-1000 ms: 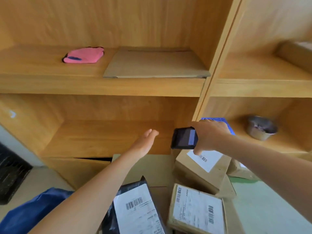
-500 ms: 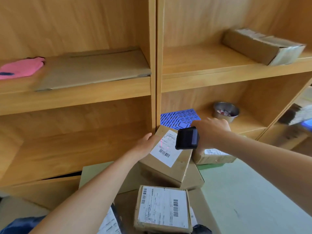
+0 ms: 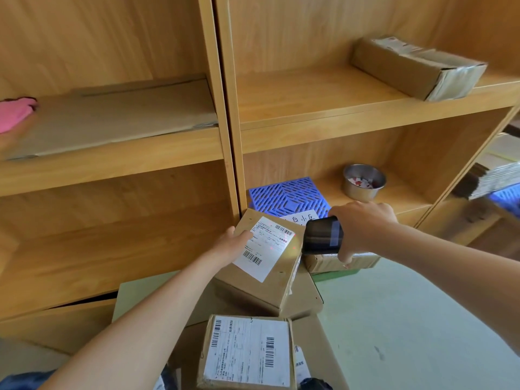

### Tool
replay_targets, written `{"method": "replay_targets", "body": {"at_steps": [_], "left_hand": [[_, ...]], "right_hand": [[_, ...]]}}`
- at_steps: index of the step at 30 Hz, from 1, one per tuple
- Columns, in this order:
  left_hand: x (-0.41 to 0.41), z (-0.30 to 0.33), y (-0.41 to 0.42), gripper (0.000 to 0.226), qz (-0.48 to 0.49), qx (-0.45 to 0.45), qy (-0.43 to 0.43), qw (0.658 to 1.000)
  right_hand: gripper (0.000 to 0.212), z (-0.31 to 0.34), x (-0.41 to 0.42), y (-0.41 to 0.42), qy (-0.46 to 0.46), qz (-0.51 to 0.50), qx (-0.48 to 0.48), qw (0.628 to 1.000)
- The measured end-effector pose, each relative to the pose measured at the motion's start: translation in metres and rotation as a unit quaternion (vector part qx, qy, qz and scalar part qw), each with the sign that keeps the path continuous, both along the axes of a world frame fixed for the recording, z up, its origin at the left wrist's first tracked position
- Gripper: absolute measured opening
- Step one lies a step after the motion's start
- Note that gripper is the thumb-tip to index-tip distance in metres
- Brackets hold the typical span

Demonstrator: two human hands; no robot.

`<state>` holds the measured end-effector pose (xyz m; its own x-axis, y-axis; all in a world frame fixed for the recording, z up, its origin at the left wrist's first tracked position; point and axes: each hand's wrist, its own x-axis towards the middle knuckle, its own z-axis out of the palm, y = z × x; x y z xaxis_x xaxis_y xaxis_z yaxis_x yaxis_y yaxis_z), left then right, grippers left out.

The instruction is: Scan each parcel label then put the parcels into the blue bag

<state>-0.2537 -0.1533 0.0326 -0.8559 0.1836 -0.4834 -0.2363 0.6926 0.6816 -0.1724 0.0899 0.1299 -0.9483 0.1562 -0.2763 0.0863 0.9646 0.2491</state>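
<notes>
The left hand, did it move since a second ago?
Yes. The left hand went rightward from in front of the left shelf bay, past the upright divider, onto the tilted parcel.

A brown box (image 3: 261, 266) is showing a white label (image 3: 264, 247) striped with black barcodes. The scanner (image 3: 322, 235) is looking black. A blue slatted mat (image 3: 287, 195) is lying mid-frame; pink cloth (image 3: 14, 112) is showing upper left.

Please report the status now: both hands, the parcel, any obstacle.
Left hand steadies tilted parcel, fingers on its label. Right hand grips scanner, aimed at label. No obstacle visible.
</notes>
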Motion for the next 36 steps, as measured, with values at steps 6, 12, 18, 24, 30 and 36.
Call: {"method": "replay_targets", "body": {"at_steps": [6, 12, 18, 24, 30, 36], "left_hand": [[-0.005, -0.010, -0.002, 0.061, -0.003, -0.026, -0.006, 1.000], [-0.008, -0.015, -0.007, 0.084, -0.005, -0.053, -0.059, 0.997], [-0.008, -0.023, -0.009, 0.103, 0.009, -0.018, -0.121, 0.992], [-0.002, -0.030, -0.013, 0.054, 0.053, 0.023, -0.139, 0.989], [0.001, -0.036, -0.009, 0.061, 0.061, 0.043, -0.170, 0.983], [-0.002, -0.023, -0.024, 0.100, 0.086, 0.054, -0.169, 0.980]], "right_hand": [[0.065, 0.003, -0.006, 0.007, 0.002, -0.017, -0.007, 1.000], [0.067, 0.001, -0.016, 0.005, 0.003, -0.013, -0.010, 1.000], [0.071, -0.015, -0.027, 0.002, 0.039, -0.013, -0.061, 0.997], [0.081, -0.073, -0.032, -0.021, 0.065, -0.159, -0.341, 0.924], [0.087, -0.124, -0.021, -0.050, 0.125, -0.256, -0.518, 0.806], [0.074, -0.103, -0.031, -0.065, 0.130, -0.202, -0.522, 0.818]]}}
